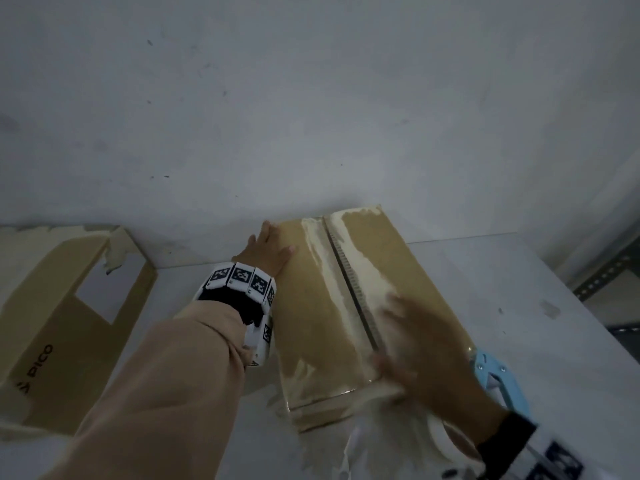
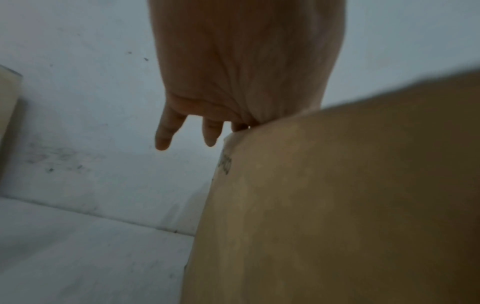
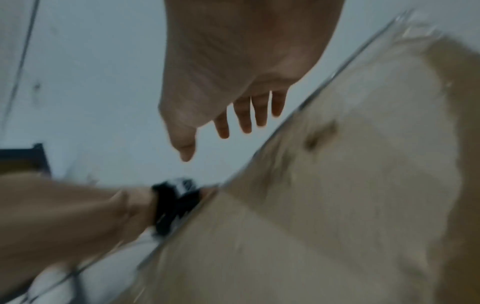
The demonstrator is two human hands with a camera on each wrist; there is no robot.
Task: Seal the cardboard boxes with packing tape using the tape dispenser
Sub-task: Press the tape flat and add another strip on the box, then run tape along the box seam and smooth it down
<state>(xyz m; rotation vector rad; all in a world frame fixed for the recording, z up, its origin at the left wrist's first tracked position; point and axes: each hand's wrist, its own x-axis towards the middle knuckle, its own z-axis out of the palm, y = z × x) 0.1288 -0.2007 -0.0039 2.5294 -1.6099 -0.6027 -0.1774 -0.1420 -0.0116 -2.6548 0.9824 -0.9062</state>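
A closed cardboard box (image 1: 311,306) stands on the white table, its top flaps meeting at a centre seam (image 1: 349,285) edged with torn pale paper. My left hand (image 1: 268,249) lies flat on the box's far left corner, fingers straight; the left wrist view shows those fingers (image 2: 163,135) reaching past the box edge (image 2: 337,205). My right hand (image 1: 419,344), blurred by motion, is spread over the near end of the seam, fingers extended (image 3: 249,117) above the box top (image 3: 337,185). A light blue tape dispenser (image 1: 498,379) lies on the table just right of the right wrist.
A second cardboard box (image 1: 59,327), open and with torn flaps, sits at the left of the table (image 1: 554,341). A white wall (image 1: 311,116) rises right behind both boxes. A metal shelf frame (image 1: 606,275) stands past the table's right edge.
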